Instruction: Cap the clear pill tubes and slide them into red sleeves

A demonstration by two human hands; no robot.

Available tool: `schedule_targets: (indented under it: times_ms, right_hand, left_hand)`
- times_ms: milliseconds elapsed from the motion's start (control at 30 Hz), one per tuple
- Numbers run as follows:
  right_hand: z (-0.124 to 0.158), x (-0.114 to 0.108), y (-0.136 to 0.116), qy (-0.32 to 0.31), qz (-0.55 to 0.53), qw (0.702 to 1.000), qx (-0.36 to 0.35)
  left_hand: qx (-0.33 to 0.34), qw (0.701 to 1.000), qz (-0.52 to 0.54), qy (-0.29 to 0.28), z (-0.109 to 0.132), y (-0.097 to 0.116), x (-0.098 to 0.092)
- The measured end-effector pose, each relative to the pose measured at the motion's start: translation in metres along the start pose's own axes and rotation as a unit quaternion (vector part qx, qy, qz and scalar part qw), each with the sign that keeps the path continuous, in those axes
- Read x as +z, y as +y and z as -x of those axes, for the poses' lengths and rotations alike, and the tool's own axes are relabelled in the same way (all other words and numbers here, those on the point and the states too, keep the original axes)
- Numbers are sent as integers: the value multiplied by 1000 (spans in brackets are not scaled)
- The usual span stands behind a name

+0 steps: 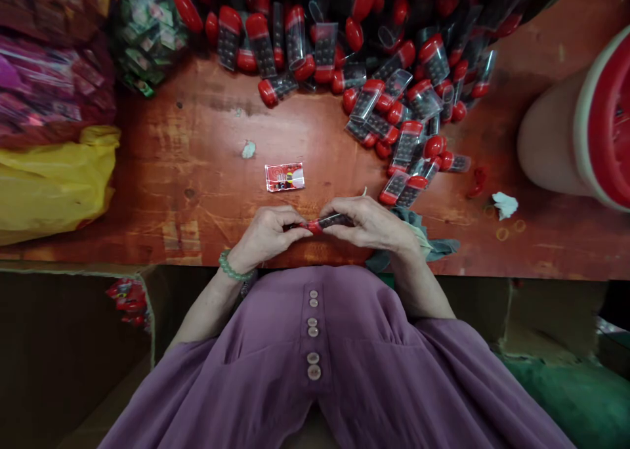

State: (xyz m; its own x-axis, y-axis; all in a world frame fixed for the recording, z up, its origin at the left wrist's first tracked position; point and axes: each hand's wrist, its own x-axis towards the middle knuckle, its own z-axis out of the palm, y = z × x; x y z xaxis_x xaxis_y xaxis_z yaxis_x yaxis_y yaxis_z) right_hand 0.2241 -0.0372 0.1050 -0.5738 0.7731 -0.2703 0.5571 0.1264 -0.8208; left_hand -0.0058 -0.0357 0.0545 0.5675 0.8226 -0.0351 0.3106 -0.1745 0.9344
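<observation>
Near the table's front edge, my right hand (pixel 367 222) wraps its fingers round a small clear container with a red cap (pixel 314 226) and dark contents, lying sideways. My left hand (pixel 270 232), with a green bead bracelet (pixel 231 265) at the wrist, pinches the red end between thumb and fingers. Its fingertips partly hide that end. Just beyond my hands a small red printed packet (pixel 285 176) lies flat. Many similar red-capped containers (pixel 407 144) are heaped beyond and to the right of my hands.
Bags of small packets (pixel 152 35) and a yellow plastic bag (pixel 54 186) stand at the left. A white bucket with a red lid (pixel 556 134) is at the right, near a crumpled white scrap (pixel 504 205) and rubber bands (pixel 502 234). Grey-green cloth (pixel 443 249) lies beneath my right wrist.
</observation>
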Motion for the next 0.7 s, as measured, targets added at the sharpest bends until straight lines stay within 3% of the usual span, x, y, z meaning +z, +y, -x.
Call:
schedule_targets:
  times_ms: [167,367,467,700]
  right_hand:
    - [-3,11,11,37,-151,987,40]
    - [-9,31,24,0,-426,898,109]
    - [-11,37,29,40,-474,870,127]
    - [-12,49,28,125,-499,845,146]
  left_hand:
    - [-48,996,63,-27,0,0,0]
    - [-123,970,176,-111,-7,-6,-4]
    - [-141,955,220,-137,-12,-10,-3]
    - [-219,914,326,-102,-10,-11,4]
